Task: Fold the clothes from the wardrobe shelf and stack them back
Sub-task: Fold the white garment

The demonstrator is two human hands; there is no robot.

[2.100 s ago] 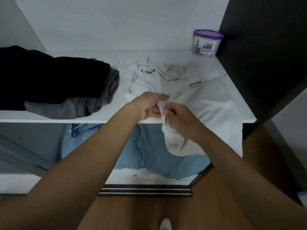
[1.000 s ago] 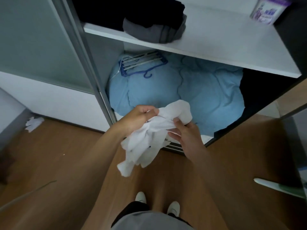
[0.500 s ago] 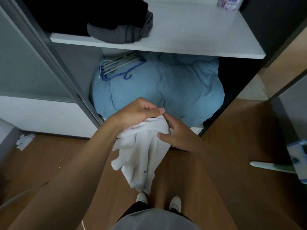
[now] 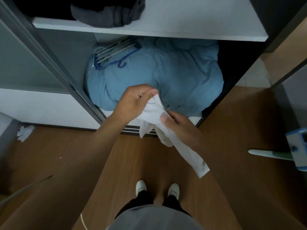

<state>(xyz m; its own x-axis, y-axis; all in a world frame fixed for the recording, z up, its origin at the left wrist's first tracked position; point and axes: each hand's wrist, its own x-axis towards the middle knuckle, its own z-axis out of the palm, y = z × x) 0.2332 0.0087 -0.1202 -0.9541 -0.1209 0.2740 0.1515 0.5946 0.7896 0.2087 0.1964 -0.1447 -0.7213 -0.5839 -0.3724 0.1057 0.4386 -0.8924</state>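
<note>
Left hand: the left hand (image 4: 135, 101) is raised in front of the open wardrobe, thumb and fingers pinched together on the top edge of the white garment (image 4: 166, 128).
Right hand: the right hand (image 4: 178, 124) sits just below and to the right of the left one, fingers closed around the bunched middle of the garment, thumb pressed on the cloth.
White garment: held in the air between the 2 hands, off the shelf; it is crumpled at the top, and 1 long narrow strip trails down and to the right, past the right forearm, above the wooden floor (image 4: 69, 155).
Wardrobe shelf: the white shelf (image 4: 191, 22) runs across the top of the view; its right part is bare.
Dark clothes: a heap of grey and black clothes (image 4: 109, 12) lies on the left part of the shelf, its edge reaching the shelf front.
Lower compartment: a light blue quilt (image 4: 182, 75) fills it, with a blue hanger (image 4: 114, 54) lying on its upper left.
Floor: 2 white shoes (image 4: 141, 187) stand below the hands; a crumpled white scrap (image 4: 25, 132) lies by the wall at left; a blue and white mop head (image 4: 297, 150) shows at the right edge.
</note>
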